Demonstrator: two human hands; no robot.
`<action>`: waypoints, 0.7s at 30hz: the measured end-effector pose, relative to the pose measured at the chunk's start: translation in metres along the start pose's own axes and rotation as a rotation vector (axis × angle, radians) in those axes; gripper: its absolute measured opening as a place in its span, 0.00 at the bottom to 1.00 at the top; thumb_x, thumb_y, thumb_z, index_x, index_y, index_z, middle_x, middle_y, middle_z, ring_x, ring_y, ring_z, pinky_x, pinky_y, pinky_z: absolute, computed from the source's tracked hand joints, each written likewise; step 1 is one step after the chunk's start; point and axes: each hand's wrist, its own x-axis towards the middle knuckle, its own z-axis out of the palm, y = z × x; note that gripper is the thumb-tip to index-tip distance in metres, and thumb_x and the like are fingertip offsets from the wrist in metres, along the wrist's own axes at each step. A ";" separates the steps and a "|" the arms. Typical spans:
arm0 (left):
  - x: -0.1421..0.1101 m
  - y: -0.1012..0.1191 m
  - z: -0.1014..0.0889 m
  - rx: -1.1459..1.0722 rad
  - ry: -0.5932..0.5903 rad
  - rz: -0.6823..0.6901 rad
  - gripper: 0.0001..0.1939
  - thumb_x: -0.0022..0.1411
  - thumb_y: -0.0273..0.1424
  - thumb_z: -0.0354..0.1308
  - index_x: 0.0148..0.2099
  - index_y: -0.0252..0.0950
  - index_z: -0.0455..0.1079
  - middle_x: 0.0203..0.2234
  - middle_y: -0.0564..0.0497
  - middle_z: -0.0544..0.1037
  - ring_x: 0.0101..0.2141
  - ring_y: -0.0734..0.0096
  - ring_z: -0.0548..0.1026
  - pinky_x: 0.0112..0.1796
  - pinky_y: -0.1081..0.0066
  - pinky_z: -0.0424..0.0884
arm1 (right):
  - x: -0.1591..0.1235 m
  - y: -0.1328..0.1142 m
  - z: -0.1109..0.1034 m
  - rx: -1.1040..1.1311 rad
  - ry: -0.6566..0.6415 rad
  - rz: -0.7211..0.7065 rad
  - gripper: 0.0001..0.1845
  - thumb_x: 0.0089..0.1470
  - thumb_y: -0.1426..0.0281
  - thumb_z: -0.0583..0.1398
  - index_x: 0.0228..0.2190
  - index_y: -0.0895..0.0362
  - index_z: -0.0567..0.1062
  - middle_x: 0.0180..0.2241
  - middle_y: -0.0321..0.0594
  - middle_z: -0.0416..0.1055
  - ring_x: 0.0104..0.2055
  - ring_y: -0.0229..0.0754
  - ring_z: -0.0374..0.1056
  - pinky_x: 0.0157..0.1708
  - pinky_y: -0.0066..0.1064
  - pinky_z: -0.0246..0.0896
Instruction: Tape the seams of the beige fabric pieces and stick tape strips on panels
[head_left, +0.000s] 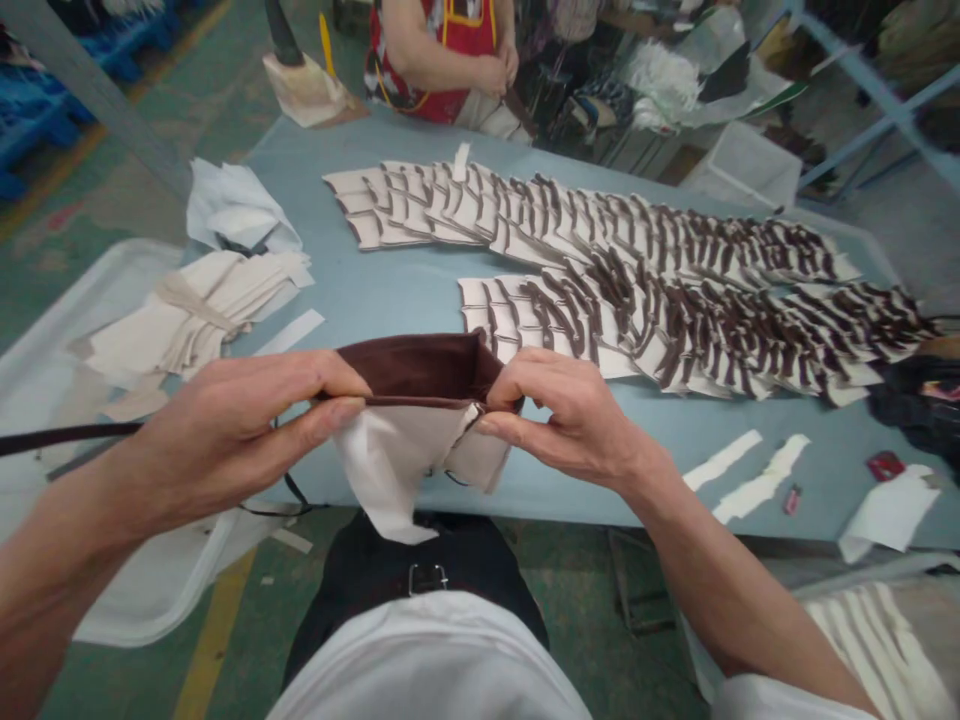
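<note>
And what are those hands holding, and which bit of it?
A pale pouch with a brown lining, held by its open rim: the left grip pinches the left part, the right grip the right end.

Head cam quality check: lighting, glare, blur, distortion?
Head view: diffuse light, only soft shadows on the blue table; no strong glare, though the hanging white sheet looks nearly washed out; the brown-lined pouch is dark inside. Head view: background softer than the left hand and right hand; wide-angle stretch toward the edges.
</note>
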 end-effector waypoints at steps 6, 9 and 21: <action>0.023 -0.001 0.014 -0.097 -0.039 0.196 0.09 0.72 0.38 0.63 0.46 0.38 0.77 0.40 0.50 0.85 0.44 0.63 0.80 0.50 0.68 0.69 | 0.012 -0.024 -0.014 0.047 -0.009 -0.023 0.14 0.70 0.61 0.63 0.33 0.55 0.74 0.30 0.36 0.77 0.32 0.37 0.69 0.34 0.28 0.61; 0.034 0.013 0.020 -0.165 -0.046 0.226 0.15 0.71 0.45 0.64 0.45 0.38 0.77 0.39 0.49 0.85 0.42 0.62 0.81 0.49 0.67 0.70 | 0.015 -0.028 -0.014 0.076 -0.021 -0.040 0.13 0.69 0.63 0.65 0.34 0.56 0.74 0.30 0.34 0.76 0.31 0.35 0.68 0.33 0.27 0.59; 0.040 0.032 0.027 -0.281 -0.144 0.218 0.06 0.71 0.29 0.62 0.38 0.36 0.76 0.29 0.56 0.82 0.28 0.77 0.76 0.33 0.78 0.67 | 0.001 -0.020 0.001 0.150 -0.032 0.014 0.11 0.70 0.65 0.63 0.34 0.56 0.74 0.31 0.35 0.76 0.31 0.35 0.67 0.34 0.27 0.59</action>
